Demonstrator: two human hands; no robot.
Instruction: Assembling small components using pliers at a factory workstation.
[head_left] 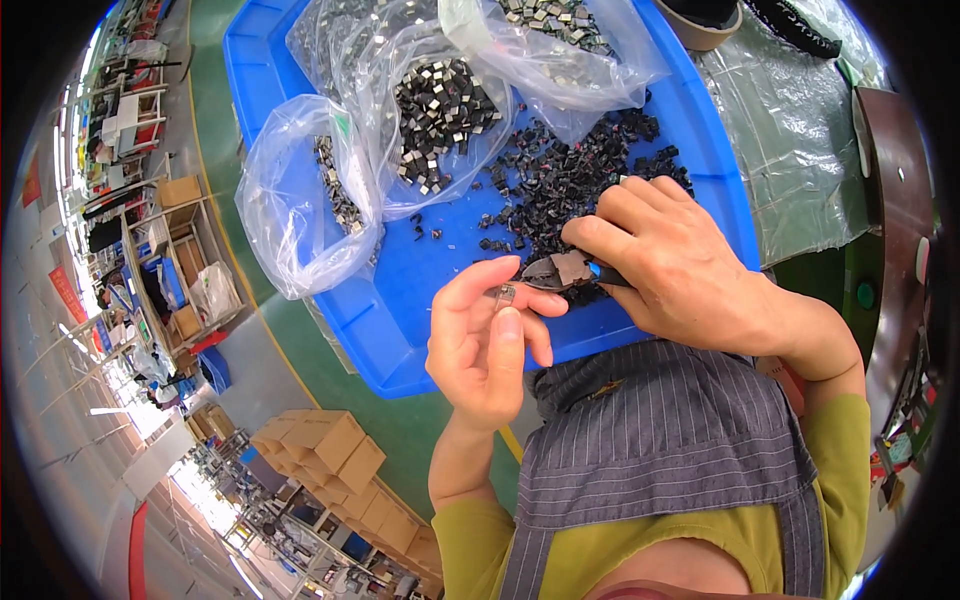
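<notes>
Over a plastic tray (385,362), my left hand (472,350) pinches a squarish metallic piece (506,294) beside pliers (571,270) my right hand (675,262) grips.

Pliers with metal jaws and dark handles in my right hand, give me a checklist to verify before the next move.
1. Metal-jawed, dark-handled pliers gripped in the right hand: ok.
2. Small silvery piece pinched between thumb and fingers of the left hand: ok.
3. Left hand well clear of the plier tips: not ok, they show close by its fingers.
4. Plier jaws fully open: cannot tell, too small to see.
5. Blue plastic tray beneath the pliers: ok.
6. Clear plastic bags apart from both hands: ok.
</notes>
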